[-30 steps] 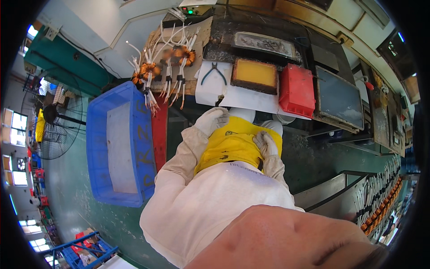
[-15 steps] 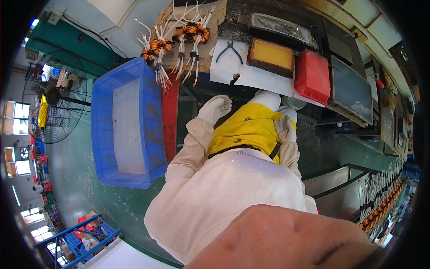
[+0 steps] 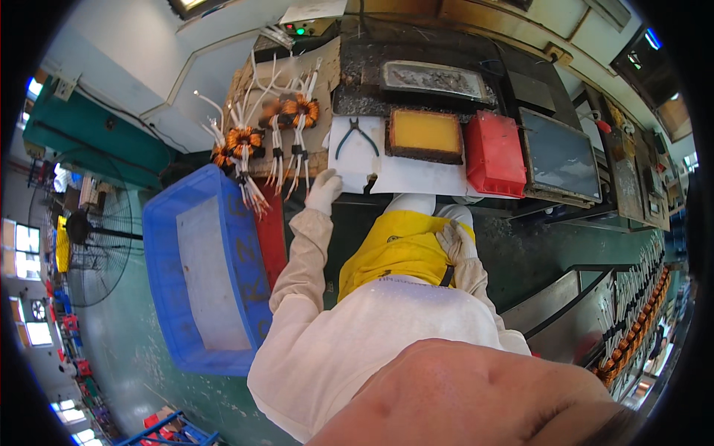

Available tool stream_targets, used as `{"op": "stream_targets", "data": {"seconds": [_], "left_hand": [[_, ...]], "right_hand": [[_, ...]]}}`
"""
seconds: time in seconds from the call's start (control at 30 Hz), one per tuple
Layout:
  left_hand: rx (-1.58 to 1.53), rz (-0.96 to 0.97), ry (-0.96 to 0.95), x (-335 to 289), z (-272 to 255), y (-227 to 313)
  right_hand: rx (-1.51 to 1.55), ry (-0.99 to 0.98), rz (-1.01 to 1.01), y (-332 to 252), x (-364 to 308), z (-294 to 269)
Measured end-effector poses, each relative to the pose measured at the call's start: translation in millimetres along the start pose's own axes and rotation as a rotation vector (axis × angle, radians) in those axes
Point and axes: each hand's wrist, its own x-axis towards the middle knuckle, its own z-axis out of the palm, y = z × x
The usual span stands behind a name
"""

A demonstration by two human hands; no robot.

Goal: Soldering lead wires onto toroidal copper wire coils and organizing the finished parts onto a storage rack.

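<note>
Copper-orange ring coils (image 3: 301, 111) with white leads (image 3: 313, 80) and black bands (image 3: 299, 152) lie on cardboard (image 3: 330, 68) at the left of the tabletop (image 3: 357, 59), near the gloved left hand (image 3: 325, 191), whose grip I cannot tell, while the right hand (image 3: 456, 241) lies, fingers apart, on a yellow apron (image 3: 405, 256).

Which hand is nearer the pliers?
Left. The left hand is by the near-left corner of the white sheet under the pliers; the right hand is farther, right, by the yellow cloth.
</note>
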Motion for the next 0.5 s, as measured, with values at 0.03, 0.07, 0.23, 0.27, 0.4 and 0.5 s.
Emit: {"op": "stream_targets", "data": {"seconds": [0.03, 0.07, 0.23, 0.27, 0.4, 0.5], "left_hand": [[0.077, 0.016, 0.0, 25, -17, -5], [0.178, 0.158, 0.071, 56, -58, -17], [0.571, 0.218, 0.329, 119, -53, 60], [0.635, 0.196, 0.4, 127, -57, 75], [0.537, 0.146, 0.621, 158, -68, 105], [0.466, -0.009, 0.487, 205, -43, 91]], "right_hand": [[0.008, -0.001, 0.012, 0, 0, 2], [0.007, -0.031, 0.062, 9, 3, 13], [0.014, 0.026, 0.06, 2, 4, 7], [0.011, 0.024, 0.07, 3, 5, 8], [0.04, -0.017, 0.083, 11, 9, 8], [0.03, 0.052, 0.046, -4, 6, -3]]}}
